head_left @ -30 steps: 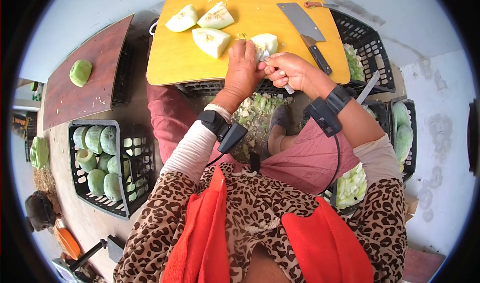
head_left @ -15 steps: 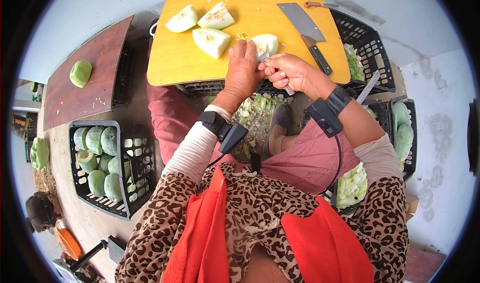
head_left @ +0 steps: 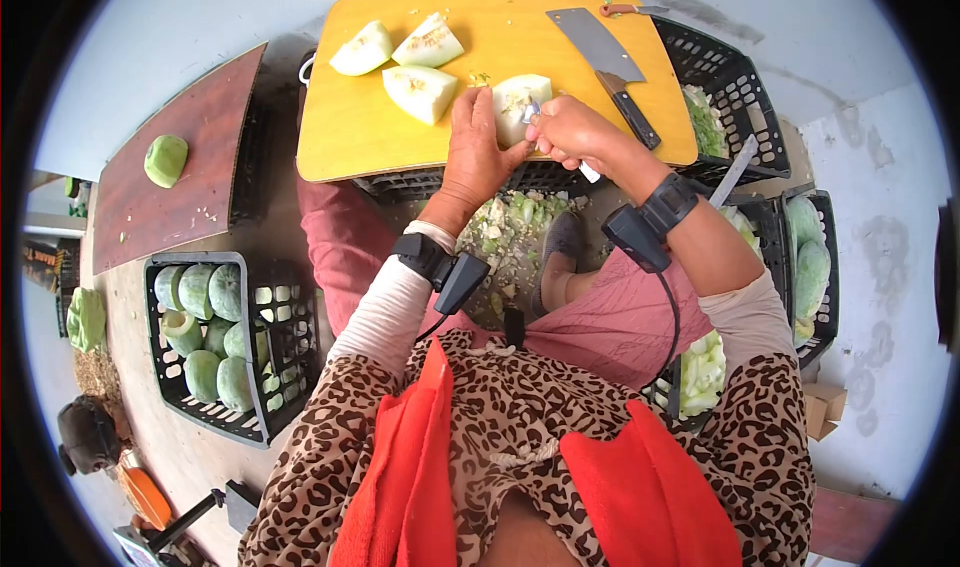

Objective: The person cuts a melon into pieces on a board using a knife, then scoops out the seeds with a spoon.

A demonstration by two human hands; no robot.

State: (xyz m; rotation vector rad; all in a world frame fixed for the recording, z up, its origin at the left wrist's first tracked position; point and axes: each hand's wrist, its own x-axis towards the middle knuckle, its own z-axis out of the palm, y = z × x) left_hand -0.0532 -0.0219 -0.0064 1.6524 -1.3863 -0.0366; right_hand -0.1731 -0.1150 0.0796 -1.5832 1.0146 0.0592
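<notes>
A peeled melon piece (head_left: 521,97) stands near the front edge of the yellow board (head_left: 350,157), its seedy side up. My left hand (head_left: 477,147) rests against its left side, thumb and fingers apart around it. In my right hand (head_left: 575,132) is a metal spoon-like tool (head_left: 530,114), its tip on the seedy flesh and its pale handle end sticking out below the fist. Further left on the board lie a melon piece (head_left: 418,94) and two more pale ones. A cleaver (head_left: 605,57) lies to the right.
A small knife (head_left: 630,10) lies at the back right of the board. Black crates (head_left: 730,97) stand at the right, and another crate (head_left: 240,347) holds green melons at the left. A brown board (head_left: 170,202) carries one green piece (head_left: 165,161). Scraps litter the floor.
The tool and my right hand have shifted slightly on the melon piece. My left hand has opened a little and sits lower, showing more of the piece. The whole view has shifted slightly.
</notes>
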